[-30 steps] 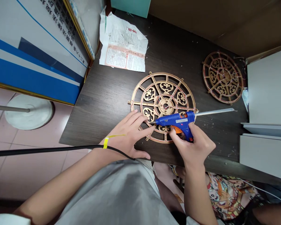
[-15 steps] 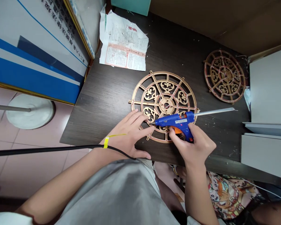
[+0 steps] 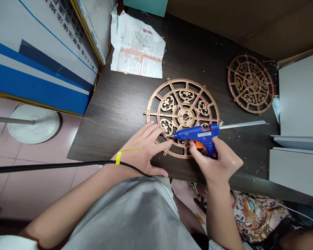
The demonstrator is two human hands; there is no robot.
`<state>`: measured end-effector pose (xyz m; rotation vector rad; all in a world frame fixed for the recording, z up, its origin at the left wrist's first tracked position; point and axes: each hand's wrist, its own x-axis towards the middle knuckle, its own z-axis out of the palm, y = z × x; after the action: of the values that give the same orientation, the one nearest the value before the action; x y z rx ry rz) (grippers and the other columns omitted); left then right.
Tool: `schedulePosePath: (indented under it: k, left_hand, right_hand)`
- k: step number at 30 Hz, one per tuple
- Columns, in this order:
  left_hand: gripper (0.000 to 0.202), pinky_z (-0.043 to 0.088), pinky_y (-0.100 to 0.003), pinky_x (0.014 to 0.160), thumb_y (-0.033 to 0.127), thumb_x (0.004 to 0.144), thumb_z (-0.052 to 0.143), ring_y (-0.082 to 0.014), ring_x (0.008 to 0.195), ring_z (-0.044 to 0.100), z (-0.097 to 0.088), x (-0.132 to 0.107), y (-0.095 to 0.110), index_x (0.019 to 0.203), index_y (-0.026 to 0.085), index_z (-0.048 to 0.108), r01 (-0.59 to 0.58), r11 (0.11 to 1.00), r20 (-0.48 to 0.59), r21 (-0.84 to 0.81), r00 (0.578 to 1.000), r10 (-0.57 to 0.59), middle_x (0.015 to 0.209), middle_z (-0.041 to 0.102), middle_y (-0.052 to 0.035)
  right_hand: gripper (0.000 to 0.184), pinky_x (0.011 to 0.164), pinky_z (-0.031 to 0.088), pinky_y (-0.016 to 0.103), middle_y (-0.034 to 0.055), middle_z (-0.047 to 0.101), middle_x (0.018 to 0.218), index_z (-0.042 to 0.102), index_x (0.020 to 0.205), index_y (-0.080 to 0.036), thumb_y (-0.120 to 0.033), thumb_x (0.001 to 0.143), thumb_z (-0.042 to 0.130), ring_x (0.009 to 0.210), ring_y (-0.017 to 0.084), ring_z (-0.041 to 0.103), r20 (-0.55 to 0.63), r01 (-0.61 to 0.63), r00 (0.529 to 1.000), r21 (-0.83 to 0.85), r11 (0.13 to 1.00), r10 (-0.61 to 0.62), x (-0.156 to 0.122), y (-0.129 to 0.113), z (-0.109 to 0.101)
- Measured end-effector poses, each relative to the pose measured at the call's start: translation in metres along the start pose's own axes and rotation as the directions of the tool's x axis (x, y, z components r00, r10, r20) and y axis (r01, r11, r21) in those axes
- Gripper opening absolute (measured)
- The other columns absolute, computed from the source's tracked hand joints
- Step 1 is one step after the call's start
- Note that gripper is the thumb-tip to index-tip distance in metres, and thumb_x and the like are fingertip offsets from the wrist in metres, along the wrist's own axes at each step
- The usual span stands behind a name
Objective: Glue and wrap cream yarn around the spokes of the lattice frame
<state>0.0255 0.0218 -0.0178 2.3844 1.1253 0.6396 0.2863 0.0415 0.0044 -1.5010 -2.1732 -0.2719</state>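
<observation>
A round gold fretwork disc (image 3: 184,100) threaded with red string lies flat on the dark wooden table (image 3: 120,104). My left hand (image 3: 143,151) rests open on the disc's near left rim, fingers spread flat. My right hand (image 3: 216,161) is closed round the grip of a blue glue gun (image 3: 198,133) with an orange trigger. The gun's nozzle points left, close to my left fingertips over the disc's lower part. A clear glue stick (image 3: 242,124) pokes out of the gun's back to the right.
A second, darker fretwork disc (image 3: 250,83) lies at the far right of the table. A crumpled printed paper (image 3: 138,47) sits at the back left. White boxes (image 3: 299,100) stand at the right. A black cable (image 3: 54,166) crosses my left wrist. A blue and white board (image 3: 36,52) leans at the left.
The glue gun and my right hand have shifted slightly to the right. My left hand stays on the disc.
</observation>
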Motion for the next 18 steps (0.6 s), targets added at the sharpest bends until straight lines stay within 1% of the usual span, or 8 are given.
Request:
schedulePosePath:
  k: [3,6,9,14,16,18]
  left_hand:
    - [0.082,0.026,-0.060,0.125,0.076,0.080,0.067,-0.0351,0.135,0.045,0.000,0.000,0.000,0.136,0.017,0.061,0.000,1.000,-0.002,-0.002,1.000,0.000,0.135,0.051,-0.0191]
    - [0.084,0.027,-0.061,0.125,0.077,0.079,0.067,-0.0355,0.136,0.045,0.000,0.000,-0.001,0.137,0.016,0.061,-0.005,1.000,-0.009,-0.004,1.000,0.005,0.135,0.052,-0.0197]
    - [0.085,0.026,-0.060,0.126,0.077,0.080,0.067,-0.0348,0.137,0.045,0.000,0.000,-0.001,0.139,0.016,0.061,-0.002,1.000,-0.004,-0.011,1.000,0.002,0.136,0.052,-0.0198]
    - [0.086,0.025,-0.059,0.126,0.077,0.079,0.067,-0.0343,0.137,0.045,0.000,-0.001,-0.001,0.140,0.017,0.061,0.002,1.000,0.000,-0.018,1.000,-0.002,0.136,0.051,-0.0194]
    - [0.086,0.027,-0.060,0.126,0.077,0.079,0.068,-0.0345,0.137,0.044,0.000,-0.001,-0.001,0.140,0.017,0.060,0.002,1.000,-0.004,-0.018,1.000,-0.002,0.136,0.052,-0.0195]
    - [0.087,0.027,-0.060,0.125,0.076,0.078,0.070,-0.0348,0.137,0.044,0.000,-0.001,-0.001,0.140,0.017,0.060,0.005,1.000,-0.007,-0.016,1.000,-0.005,0.136,0.052,-0.0195]
  right_hand:
    - [0.022,0.054,0.037,0.028,-0.0014,0.056,0.062,0.061,0.079,-0.018,-0.034,0.084,0.076,0.053,0.012,0.047,0.033,-0.025,0.999,-0.005,1.000,0.025,0.000,-0.001,-0.001]
    - [0.021,0.053,0.036,0.028,-0.0016,0.056,0.061,0.062,0.080,-0.018,-0.033,0.084,0.077,0.052,0.012,0.048,0.028,-0.020,0.999,-0.004,1.000,0.020,0.000,-0.001,0.000]
    - [0.022,0.053,0.035,0.028,-0.0016,0.056,0.062,0.063,0.081,-0.018,-0.034,0.084,0.077,0.052,0.012,0.048,0.020,-0.008,1.000,-0.008,1.000,0.009,-0.001,0.000,0.001]
    - [0.026,0.053,0.035,0.028,-0.0020,0.052,0.060,0.061,0.077,-0.018,-0.036,0.084,0.078,0.053,0.012,0.045,0.028,-0.009,1.000,-0.023,1.000,0.010,-0.003,-0.001,0.002]
    - [0.025,0.053,0.034,0.028,-0.0020,0.052,0.060,0.061,0.078,-0.017,-0.034,0.082,0.079,0.053,0.012,0.045,0.018,-0.002,1.000,-0.028,1.000,0.002,-0.002,0.000,0.000]
    - [0.026,0.053,0.033,0.028,-0.0016,0.052,0.060,0.063,0.080,-0.017,-0.034,0.079,0.082,0.052,0.012,0.044,-0.031,-0.025,0.999,-0.054,0.998,0.024,0.000,0.009,-0.005]
